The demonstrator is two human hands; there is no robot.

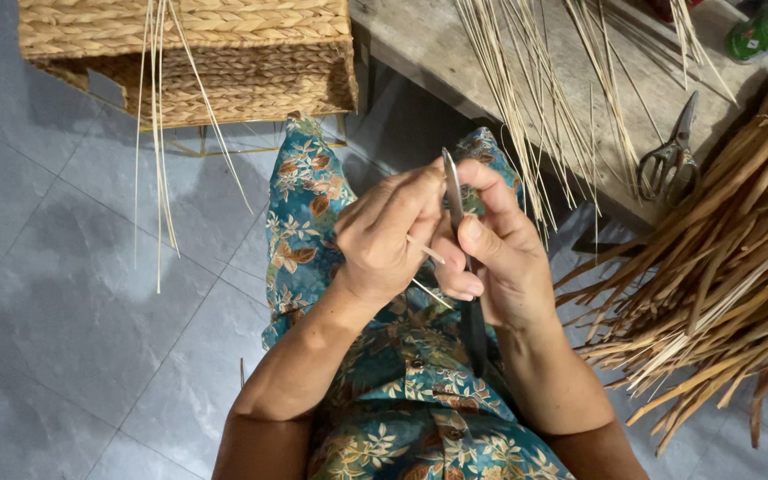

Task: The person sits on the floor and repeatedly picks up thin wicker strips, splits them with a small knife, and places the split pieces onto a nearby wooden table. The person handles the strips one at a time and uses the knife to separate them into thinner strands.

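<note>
Seated person, lap covered in teal cloth with a brown and cream leaf print [384, 391]. Both hands meet above the knees.

Right hand [500, 258]: fingers curled tight round a narrow knife with a dark handle and grey metal blade [452, 191]. Handle runs down out of the palm toward the lap; blade stands up between thumb and forefinger, tip clear above the knuckles.

Left hand [382, 236]: fingertips pinched closed on a thin pale splint of reed [426, 252]. Splint pokes out from the fingers toward the right hand and crosses just beside the blade; a second short end shows below the palm. Hands touching at the fingers.

Grey tiled floor [64, 284] beneath. At right, a heap of tan dried leaf strips [722, 284].

Further off, a weathered wooden bench [420, 36]; along its near edge lie grey metal scissors [673, 160], and a sheaf of pale thin reeds [526, 98] hangs over that edge. Far left, a woven straw-coloured basket [224, 53] with a few loose reeds trailing down.
</note>
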